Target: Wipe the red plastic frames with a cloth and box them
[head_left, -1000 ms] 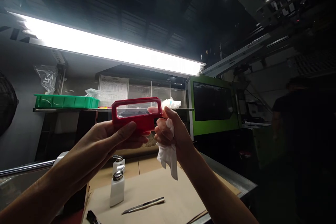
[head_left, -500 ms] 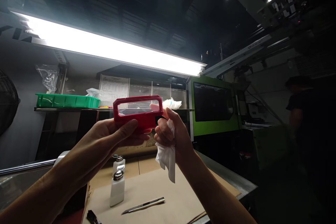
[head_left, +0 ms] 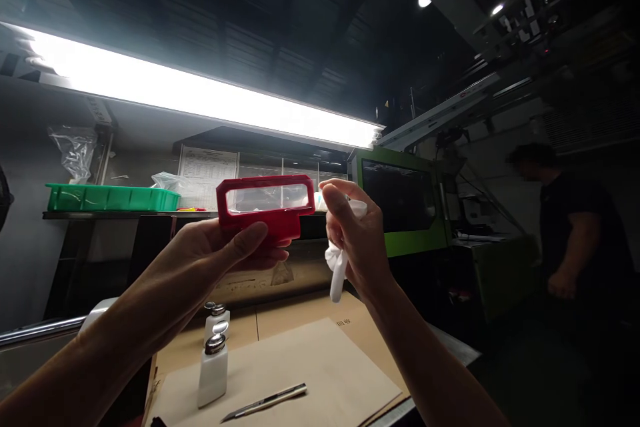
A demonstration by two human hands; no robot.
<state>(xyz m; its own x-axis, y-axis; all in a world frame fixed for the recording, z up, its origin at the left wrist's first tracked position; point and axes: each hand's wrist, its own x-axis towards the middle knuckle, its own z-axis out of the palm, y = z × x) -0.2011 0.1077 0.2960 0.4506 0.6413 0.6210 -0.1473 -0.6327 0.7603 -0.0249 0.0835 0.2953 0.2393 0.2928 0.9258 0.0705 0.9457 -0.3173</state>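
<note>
Your left hand (head_left: 213, 243) pinches the red frame (head_left: 283, 225) by its lower body, thumb across the near face, window above the grip; your right hand (head_left: 360, 237), just beside the frame's right end, clasps a white cloth (head_left: 337, 273) in curled fingers

The long strip light (head_left: 210, 90) blazes, blown out to white; two spotlights (head_left: 424, 0) glare; the right edge sinks near black.

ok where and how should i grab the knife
The knife is probably best taken by its blunt handle end, coming from the right: it lies flat on the brown sheet, pointed blade toward the left, near the front white bottle.
</note>
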